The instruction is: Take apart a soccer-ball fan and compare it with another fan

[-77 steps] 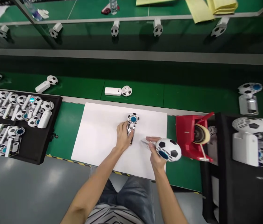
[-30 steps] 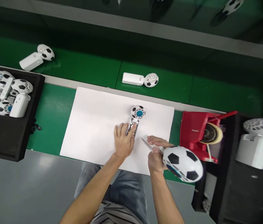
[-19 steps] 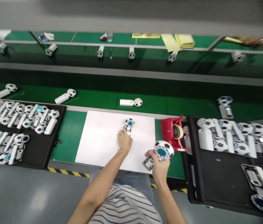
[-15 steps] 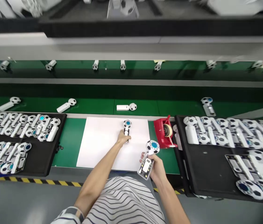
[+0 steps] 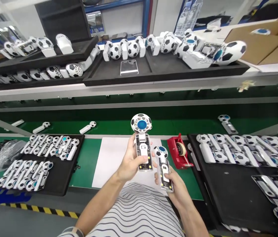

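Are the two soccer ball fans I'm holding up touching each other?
Cannot tell. In the head view the left hand's fan and the right hand's fan overlap near the left one's lower corner, so no gap or contact shows plainly.

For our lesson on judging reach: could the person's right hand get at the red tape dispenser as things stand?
Probably not freely: the right hand is full, gripping a fan unit. The red tape dispenser sits close beside it on the bench, with nothing between.

A red tape dispenser (image 5: 177, 150) stands on the green bench beside a white sheet (image 5: 111, 158). Black trays (image 5: 62, 176) of football-patterned fans lie left and right. A cardboard box (image 5: 267, 49) sits on the upper shelf.
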Available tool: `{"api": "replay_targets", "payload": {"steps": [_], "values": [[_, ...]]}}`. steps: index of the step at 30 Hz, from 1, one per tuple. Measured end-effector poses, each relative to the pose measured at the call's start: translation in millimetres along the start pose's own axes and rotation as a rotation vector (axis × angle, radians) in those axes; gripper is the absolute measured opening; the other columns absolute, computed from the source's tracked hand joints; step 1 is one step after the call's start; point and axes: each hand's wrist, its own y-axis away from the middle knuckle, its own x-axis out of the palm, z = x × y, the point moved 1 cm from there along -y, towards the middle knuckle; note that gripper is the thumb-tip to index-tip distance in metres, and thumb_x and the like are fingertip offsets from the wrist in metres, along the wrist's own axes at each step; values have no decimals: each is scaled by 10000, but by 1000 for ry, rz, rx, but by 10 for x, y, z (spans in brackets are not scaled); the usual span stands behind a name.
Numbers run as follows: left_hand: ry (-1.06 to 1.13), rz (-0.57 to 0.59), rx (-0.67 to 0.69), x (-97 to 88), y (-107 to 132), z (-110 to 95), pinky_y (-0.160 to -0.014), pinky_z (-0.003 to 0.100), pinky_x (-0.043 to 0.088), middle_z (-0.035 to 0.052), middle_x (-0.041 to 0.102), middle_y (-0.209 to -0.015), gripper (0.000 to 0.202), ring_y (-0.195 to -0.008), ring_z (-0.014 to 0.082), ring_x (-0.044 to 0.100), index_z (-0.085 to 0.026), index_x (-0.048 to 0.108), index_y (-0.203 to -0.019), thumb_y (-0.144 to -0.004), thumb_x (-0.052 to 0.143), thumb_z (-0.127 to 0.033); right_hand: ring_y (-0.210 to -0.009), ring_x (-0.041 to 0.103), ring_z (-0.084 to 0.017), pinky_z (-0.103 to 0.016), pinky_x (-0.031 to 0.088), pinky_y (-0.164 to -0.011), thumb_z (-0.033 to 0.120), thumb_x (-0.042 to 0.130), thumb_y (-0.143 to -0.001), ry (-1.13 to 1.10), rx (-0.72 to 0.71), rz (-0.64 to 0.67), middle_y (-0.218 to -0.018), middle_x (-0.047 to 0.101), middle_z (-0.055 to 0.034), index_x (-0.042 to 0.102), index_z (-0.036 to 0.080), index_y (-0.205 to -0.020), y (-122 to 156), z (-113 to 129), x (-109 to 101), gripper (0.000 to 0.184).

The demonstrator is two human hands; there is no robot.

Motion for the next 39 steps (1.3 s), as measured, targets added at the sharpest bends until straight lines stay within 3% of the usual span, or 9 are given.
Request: {"api": "replay_targets", "payload": {"steps": [6,11,14,17,21,25,28,33,39], "values": [[-18,41,67,106,-2,-103,-601,330,606,87,590,-1275,767,-784,177,698,-339,285,-1394,-775,733,-273,-783,686,-214,-333,575,-620,268,763,-730,32,-148,-50,-1113,735,-77,666,234,-1183,44,126,168,464],[10,83,97,131,-31,-180,-616,326,616,95,604,-1263,772,-790,176,702,-324,298,-1387,-772,756,-231,-694,662,-190,-304,540,-600,303,763,-764,68,-177,2,-930,742,-58,644,224,-1198,65,144,164,457],[26,104,91,148,-59,-202,-606,313,617,109,603,-1283,796,-830,197,713,-314,304,-1389,-757,787,-287,-688,657,-178,-295,538,-613,306,758,-784,65,-180,17,-940,745,-54,626,237,-1214,68,131,134,455],[89,78,63,181,-94,-199,-609,328,624,107,630,-1261,549,-869,215,721,-289,376,-1312,-861,671,-392,-751,670,-201,-309,554,-619,304,777,-769,60,-185,-22,-1041,742,-74,603,250,-1255,69,120,111,519],[138,71,38,217,-121,-194,-641,361,630,77,674,-1182,312,-825,197,726,-262,440,-1199,-930,564,-359,-769,676,-214,-323,559,-612,316,798,-739,59,-208,-61,-1106,733,-88,595,261,-1285,71,120,95,585],[185,203,-6,219,-86,-232,-630,362,622,92,683,-1175,378,-775,196,728,-263,435,-1242,-908,591,-344,-708,672,-197,-313,553,-601,307,804,-735,51,-206,-49,-984,738,-51,613,265,-1250,90,119,83,551],[156,269,-12,226,-39,-268,-582,345,606,85,707,-1095,485,-673,184,716,-257,435,-1251,-828,669,-220,-700,663,-190,-317,559,-614,286,808,-736,33,-215,-47,-937,730,-37,611,264,-1256,118,120,91,557],[103,249,21,278,8,-298,-550,340,605,58,703,-1011,527,-658,191,718,-262,392,-1257,-819,679,-195,-718,657,-186,-296,538,-593,294,803,-753,30,-265,9,-1007,741,-43,616,285,-1252,163,171,163,533],[83,242,18,313,16,-303,-542,317,602,85,687,-1121,598,-699,204,739,-271,365,-1266,-787,717,-200,-689,651,-182,-292,531,-575,291,805,-746,44,-307,22,-987,743,-49,627,287,-1260,174,251,224,544]]}}
